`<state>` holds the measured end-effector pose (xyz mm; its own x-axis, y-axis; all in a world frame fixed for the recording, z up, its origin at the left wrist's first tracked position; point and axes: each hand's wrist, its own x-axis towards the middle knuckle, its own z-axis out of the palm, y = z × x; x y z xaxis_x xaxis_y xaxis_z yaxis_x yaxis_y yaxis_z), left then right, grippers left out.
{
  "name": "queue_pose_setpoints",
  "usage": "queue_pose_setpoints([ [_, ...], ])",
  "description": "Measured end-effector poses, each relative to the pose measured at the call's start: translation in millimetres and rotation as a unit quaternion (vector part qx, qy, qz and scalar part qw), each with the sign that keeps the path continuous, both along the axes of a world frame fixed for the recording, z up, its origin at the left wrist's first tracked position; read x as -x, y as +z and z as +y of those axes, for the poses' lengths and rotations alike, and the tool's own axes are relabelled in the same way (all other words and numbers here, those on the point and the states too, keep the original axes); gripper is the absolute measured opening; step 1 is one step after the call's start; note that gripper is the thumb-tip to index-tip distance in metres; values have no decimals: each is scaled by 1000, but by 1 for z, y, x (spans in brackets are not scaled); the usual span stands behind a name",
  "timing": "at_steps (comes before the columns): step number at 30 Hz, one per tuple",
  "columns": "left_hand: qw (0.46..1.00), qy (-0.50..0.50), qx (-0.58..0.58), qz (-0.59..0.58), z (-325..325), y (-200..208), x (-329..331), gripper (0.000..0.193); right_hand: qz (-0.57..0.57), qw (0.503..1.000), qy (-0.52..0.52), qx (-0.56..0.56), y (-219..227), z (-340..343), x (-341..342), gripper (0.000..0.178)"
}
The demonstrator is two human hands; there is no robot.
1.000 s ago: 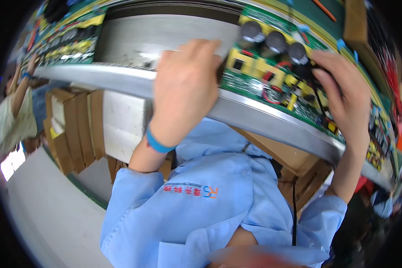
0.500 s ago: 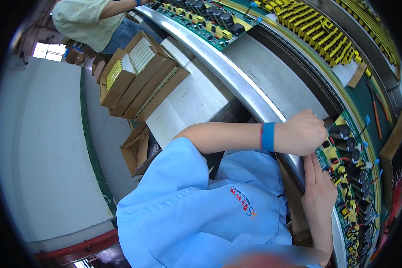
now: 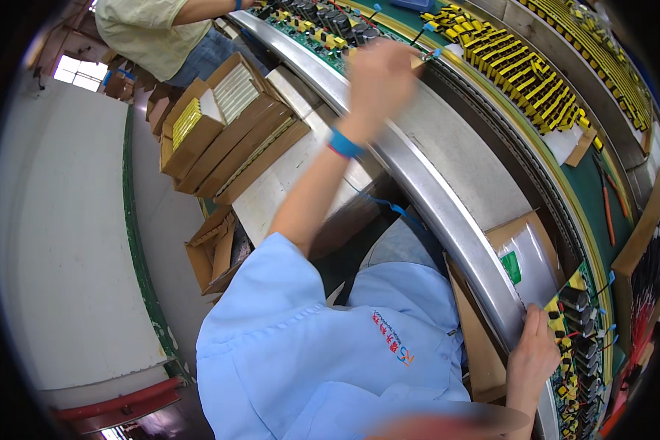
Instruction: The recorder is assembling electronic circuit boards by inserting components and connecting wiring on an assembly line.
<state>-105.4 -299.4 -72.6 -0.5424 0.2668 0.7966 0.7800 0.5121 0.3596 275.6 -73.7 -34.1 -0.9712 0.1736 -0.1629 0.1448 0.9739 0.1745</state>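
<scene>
My left hand (image 3: 381, 82), with a blue wristband (image 3: 345, 143), reaches forward over the near end of the far green circuit board (image 3: 323, 45). Motion blur smears its fingers, so whether they grip the board is unclear. At the lower right, my right hand (image 3: 533, 356) has its fingers together on the left edge of a second circuit board (image 3: 579, 323). This board carries black cylindrical capacitors, yellow parts and blue-tipped wires. Between the two boards, a cardboard piece with clear plastic and green tape (image 3: 524, 253) lies on the line.
A metal rail (image 3: 447, 213) curves along the line's near side. Rows of yellow-black components (image 3: 521, 70) and orange-handled pliers (image 3: 606, 198) lie beyond. Cardboard boxes (image 3: 220, 125) stand at left on a pale surface. Another person (image 3: 143, 33) works at the upper left.
My left hand has left the near board and swung forward to the far one. The near board and my right hand have shifted down the line, uncovering the cardboard piece.
</scene>
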Motion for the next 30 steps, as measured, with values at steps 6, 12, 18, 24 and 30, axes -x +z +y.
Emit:
queue_pose_setpoints([
  [6,915,346,86,-187,-135,-15,153,40,-19,995,-95,20,-6,21,-28,34],
  [12,852,372,326,-171,-172,-32,208,47,-15,986,-163,28,3,28,-47,31],
  [18,850,352,363,-152,-186,-19,213,43,-13,966,-258,-17,-13,57,-92,34],
  [24,890,273,355,-85,-186,-19,185,36,3,938,-347,2,-19,90,-125,27],
  [30,903,150,400,-38,-125,-5,92,27,94,941,-326,-1,-12,100,-119,37],
])
